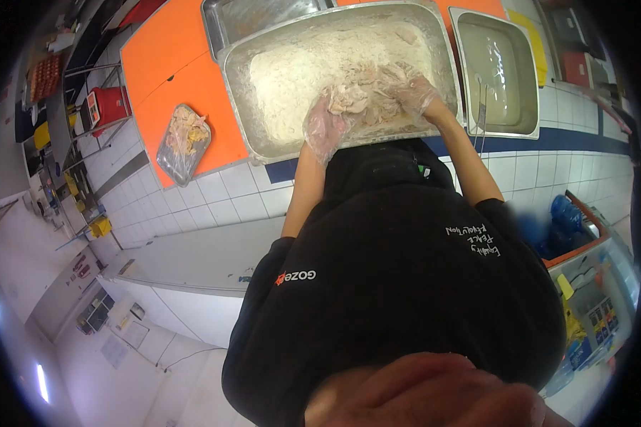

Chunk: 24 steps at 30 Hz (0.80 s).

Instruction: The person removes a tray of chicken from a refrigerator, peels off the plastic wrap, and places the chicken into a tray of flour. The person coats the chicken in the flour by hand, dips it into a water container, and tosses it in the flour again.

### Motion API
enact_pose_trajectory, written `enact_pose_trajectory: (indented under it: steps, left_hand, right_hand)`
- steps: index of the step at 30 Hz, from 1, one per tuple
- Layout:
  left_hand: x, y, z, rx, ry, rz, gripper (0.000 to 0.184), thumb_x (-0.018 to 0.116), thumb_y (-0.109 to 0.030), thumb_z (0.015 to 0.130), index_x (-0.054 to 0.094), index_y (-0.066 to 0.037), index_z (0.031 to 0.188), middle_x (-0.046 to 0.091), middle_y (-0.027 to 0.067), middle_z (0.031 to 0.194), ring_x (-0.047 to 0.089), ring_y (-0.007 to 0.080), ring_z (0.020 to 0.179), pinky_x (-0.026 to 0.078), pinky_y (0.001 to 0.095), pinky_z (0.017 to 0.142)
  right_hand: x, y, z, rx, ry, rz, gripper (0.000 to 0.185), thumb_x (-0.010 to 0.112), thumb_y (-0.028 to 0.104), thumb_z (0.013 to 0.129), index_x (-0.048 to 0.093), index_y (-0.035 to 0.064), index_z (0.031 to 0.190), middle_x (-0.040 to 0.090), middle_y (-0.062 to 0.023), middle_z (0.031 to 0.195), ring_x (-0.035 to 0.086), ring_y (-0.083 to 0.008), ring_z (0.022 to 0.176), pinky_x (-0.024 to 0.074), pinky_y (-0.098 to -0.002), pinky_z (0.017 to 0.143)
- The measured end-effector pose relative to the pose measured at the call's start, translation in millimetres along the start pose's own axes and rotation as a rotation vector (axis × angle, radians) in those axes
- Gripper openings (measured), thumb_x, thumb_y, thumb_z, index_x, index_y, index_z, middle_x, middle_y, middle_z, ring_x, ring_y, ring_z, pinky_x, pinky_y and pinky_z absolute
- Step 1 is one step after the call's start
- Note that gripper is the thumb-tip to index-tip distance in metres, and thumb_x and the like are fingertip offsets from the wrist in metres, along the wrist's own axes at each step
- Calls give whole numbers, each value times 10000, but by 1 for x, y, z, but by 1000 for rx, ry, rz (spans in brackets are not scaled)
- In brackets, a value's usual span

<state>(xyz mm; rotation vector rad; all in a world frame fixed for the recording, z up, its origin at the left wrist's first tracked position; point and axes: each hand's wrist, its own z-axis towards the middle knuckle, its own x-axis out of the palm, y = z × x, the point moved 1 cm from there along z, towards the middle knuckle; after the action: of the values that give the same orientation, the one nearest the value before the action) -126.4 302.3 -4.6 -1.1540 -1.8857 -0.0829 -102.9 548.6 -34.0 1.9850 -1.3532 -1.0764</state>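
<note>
A deep metal tray (239,117) holds a wide bed of white flour (292,67), with flour-coated chicken pieces (386,110) gathered at its near right. My left hand (326,130), in a clear plastic glove, curls around a floured chicken piece (347,98) at the near edge of the tray. Also gloved and dusted with flour, my right hand (419,94) reaches over the tray's right wall, its fingers closed on another coated piece (399,73). Some of its fingertips are hard to separate from the coating.
On the orange table (149,67), a small metal tray (181,153) of raw chicken stands at left. Behind the flour tray lies another metal tray (253,21). To the right is a basin (502,78) of cloudy liquid, with a wire handle (481,117) over its near edge.
</note>
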Motion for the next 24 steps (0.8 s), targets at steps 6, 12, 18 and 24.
enact_pose_trajectory:
  steps: [6, 12, 18, 24]
  left_hand:
    - [6, 6, -3, -9, 103, -113, 544, 317, -340, 1115, 343, 60, 1484, 451, 252, 1495, 487, 387, 1363, 413, 530, 1158]
    - [-8, 20, 12, 1, 91, -68, 517, 376, -318, 1103, 383, 56, 1462, 492, 236, 1462, 509, 362, 1330, 403, 526, 1145]
    - [-31, 27, 9, 36, -115, 33, 419, 463, -256, 1079, 477, 30, 1385, 586, 193, 1348, 566, 325, 1233, 451, 479, 1082]
    - [-39, 64, 31, 166, -83, 639, 389, 485, -216, 1056, 503, -1, 1380, 597, 162, 1333, 559, 284, 1244, 452, 381, 1078]
  right_hand:
    - [11, 8, -8, -154, 65, 285, 549, 713, 372, 918, 631, 26, 1337, 693, -182, 1245, 657, -278, 1116, 507, -345, 963]
    - [7, 118, -53, -23, 228, -352, 632, 662, 462, 947, 549, 98, 1450, 454, -165, 1548, 465, -281, 1375, 349, -331, 1171]
    - [28, 16, -5, -64, 156, 17, 482, 596, 312, 982, 560, 159, 1437, 610, -103, 1422, 506, -284, 1362, 341, -371, 1168]
    - [25, 33, -13, -535, 141, -650, 423, 537, 254, 1055, 572, -3, 1388, 684, -63, 1271, 684, -188, 1037, 525, -317, 974]
